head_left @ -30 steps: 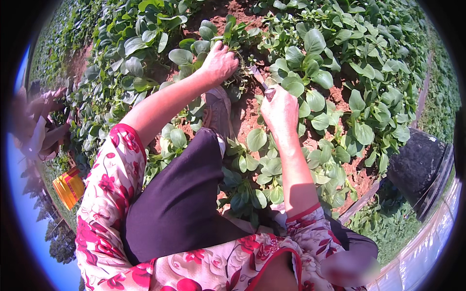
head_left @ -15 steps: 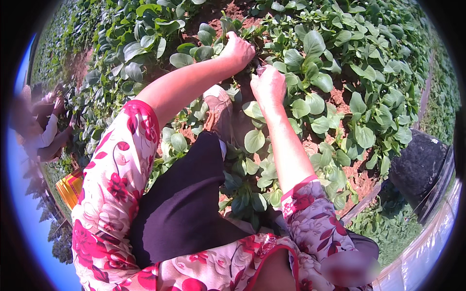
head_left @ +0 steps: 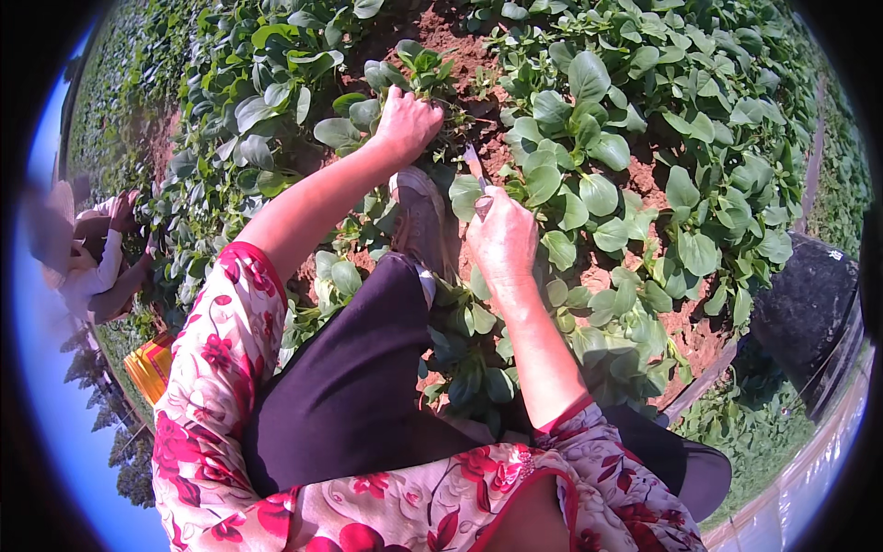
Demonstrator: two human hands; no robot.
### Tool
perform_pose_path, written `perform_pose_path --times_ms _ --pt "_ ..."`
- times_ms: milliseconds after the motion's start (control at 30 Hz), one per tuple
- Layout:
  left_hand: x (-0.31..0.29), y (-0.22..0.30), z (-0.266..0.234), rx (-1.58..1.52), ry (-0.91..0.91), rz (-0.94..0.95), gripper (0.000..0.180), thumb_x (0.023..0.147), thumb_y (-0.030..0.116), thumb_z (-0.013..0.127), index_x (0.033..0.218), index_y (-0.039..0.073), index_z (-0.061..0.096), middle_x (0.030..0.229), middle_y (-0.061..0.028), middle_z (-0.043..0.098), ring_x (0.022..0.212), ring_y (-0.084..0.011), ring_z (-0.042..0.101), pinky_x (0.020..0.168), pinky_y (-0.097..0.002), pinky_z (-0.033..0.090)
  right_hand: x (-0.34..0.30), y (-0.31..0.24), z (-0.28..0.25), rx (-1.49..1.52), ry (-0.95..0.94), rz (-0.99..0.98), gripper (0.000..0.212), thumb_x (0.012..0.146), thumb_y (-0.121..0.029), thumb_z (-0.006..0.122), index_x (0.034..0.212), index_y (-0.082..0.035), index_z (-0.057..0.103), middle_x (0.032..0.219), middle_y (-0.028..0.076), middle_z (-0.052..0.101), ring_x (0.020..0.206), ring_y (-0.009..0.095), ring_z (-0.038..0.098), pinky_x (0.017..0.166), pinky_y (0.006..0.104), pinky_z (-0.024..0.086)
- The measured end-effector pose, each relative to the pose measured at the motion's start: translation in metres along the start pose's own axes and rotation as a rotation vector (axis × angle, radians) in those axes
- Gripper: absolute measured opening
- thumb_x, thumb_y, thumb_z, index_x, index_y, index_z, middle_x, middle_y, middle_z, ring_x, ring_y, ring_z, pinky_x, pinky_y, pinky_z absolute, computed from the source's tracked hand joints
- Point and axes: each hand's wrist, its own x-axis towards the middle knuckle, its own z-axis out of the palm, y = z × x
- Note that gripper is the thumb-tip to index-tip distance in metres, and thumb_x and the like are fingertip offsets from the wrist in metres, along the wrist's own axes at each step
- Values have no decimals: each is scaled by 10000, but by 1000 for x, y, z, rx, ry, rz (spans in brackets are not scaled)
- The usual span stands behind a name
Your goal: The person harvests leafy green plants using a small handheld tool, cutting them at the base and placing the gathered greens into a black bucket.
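Note:
My right hand (head_left: 503, 235) is wrapped round the handle of a small knife (head_left: 475, 166). Its blade points away from me over the reddish soil. To the left and a little farther off, my left hand (head_left: 409, 121) is closed in a fist, low among the leaves. Thin green stems (head_left: 454, 118) show just beside its knuckles; what lies inside the fingers is hidden. Beyond that fist grows a broad-leaved green plant (head_left: 421, 63). Close to the knife, on its right, stands a larger leafy green (head_left: 584, 120).
Dense rows of leafy greens spread around, with bare red soil (head_left: 441, 32) between them. My shoe (head_left: 421, 225) stands among the plants. A black tub (head_left: 798, 308) is at the right. Another person (head_left: 87, 253) works at the far left, near a yellow-orange container (head_left: 150, 366).
My left fist has drawn left and slightly nearer to me. My right hand has come nearer to me, so the knife blade now shows. The hands are farther apart.

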Motion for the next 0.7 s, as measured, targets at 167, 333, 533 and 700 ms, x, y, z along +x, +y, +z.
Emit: perform_pose_path --times_ms 167,333,533,700 --pt "8 -4 3 -2 17 -11 160 828 189 504 756 140 638 687 -47 649 731 -213 648 782 -421 383 11 -5 39 255 188 2 172 774 -70 550 915 -11 630 721 224 616 713 391 617 654 458 480" --pt "18 -3 -2 -44 -32 -27 185 812 179 514 686 163 648 662 -50 650 706 -208 654 769 -418 377 58 -5 63 56 114 -37 190 724 -47 587 904 -34 647 757 200 648 736 375 636 713 454 506" --pt "0 0 12 -98 57 -52 154 787 172 536 699 142 659 704 -60 660 791 -219 630 833 -415 357 49 -6 31 -67 74 -181 84 724 -60 590 802 -48 615 724 156 642 748 352 638 684 448 506" --pt "-14 -3 10 -151 117 -74 149 781 163 528 693 133 646 718 -63 652 786 -229 617 832 -415 360 -1 1 8 17 -13 -57 180 756 -101 585 914 -34 638 780 175 648 743 358 637 681 434 505"
